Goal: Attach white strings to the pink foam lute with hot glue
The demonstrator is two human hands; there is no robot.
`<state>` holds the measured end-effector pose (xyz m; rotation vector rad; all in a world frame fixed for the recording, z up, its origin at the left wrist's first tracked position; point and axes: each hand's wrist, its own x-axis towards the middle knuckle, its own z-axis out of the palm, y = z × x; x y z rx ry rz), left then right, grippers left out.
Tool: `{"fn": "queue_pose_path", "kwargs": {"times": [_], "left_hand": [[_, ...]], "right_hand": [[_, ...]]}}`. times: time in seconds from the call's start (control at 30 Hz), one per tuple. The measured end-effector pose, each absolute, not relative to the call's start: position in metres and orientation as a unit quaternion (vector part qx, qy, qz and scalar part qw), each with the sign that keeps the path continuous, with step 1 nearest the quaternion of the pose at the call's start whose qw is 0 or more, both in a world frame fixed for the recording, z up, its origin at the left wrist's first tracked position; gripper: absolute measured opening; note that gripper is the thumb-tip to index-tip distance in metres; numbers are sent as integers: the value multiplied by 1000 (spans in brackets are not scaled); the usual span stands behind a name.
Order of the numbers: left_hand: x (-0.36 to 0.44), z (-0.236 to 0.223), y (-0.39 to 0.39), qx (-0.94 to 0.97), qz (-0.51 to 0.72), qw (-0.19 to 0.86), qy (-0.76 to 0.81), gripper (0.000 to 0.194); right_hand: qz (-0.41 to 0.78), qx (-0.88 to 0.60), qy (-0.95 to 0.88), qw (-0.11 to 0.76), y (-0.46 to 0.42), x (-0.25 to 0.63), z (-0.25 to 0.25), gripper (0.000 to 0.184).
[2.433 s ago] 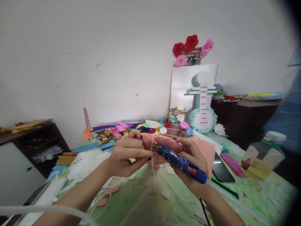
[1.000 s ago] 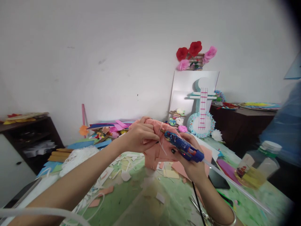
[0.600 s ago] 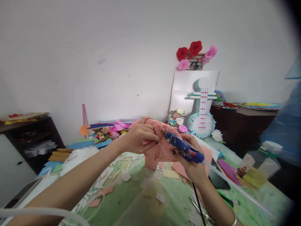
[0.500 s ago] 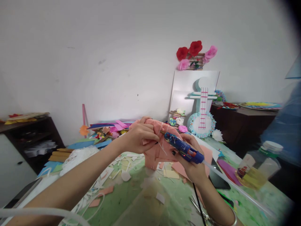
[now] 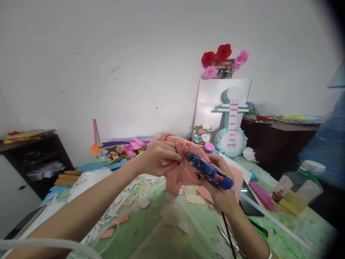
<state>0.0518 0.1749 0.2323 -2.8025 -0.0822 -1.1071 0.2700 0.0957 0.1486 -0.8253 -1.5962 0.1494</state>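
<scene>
In the head view, a salmon-pink paper craft piece (image 5: 176,176) is held up above the table, its full shape partly hidden by the hands. My left hand (image 5: 163,156) is closed on its upper left side, thumb and fingers pinched near a white strand. My right hand (image 5: 222,192) wraps around a blue glue gun (image 5: 207,169), whose tip touches or nearly touches the pink paper beside my left fingertips. Thin white strings (image 5: 185,167) cross the paper near the nozzle. A long clear glue stick (image 5: 269,212) sticks out of the gun's back.
Paper scraps (image 5: 144,201) lie over the green table (image 5: 151,233). Scissors (image 5: 226,233) and a dark tablet-like object (image 5: 250,201) are by my right forearm. A clear bottle (image 5: 302,189) stands at right. Behind are a paper-craft lute (image 5: 232,133) and stacked coloured paper (image 5: 121,144).
Both hands stay nearly in place. The glue gun has shifted very slightly left. The whole view has moved a little.
</scene>
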Motion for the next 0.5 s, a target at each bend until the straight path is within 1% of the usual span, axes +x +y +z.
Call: {"fn": "queue_pose_path", "kwargs": {"times": [0.3, 0.5], "left_hand": [[52, 237, 173, -932, -353, 75, -18, 16], [52, 240, 172, -936, -345, 63, -10, 17]], "right_hand": [[42, -351, -710, 609, 95, 272, 149, 15], [40, -335, -710, 618, 94, 270, 150, 14]]}}
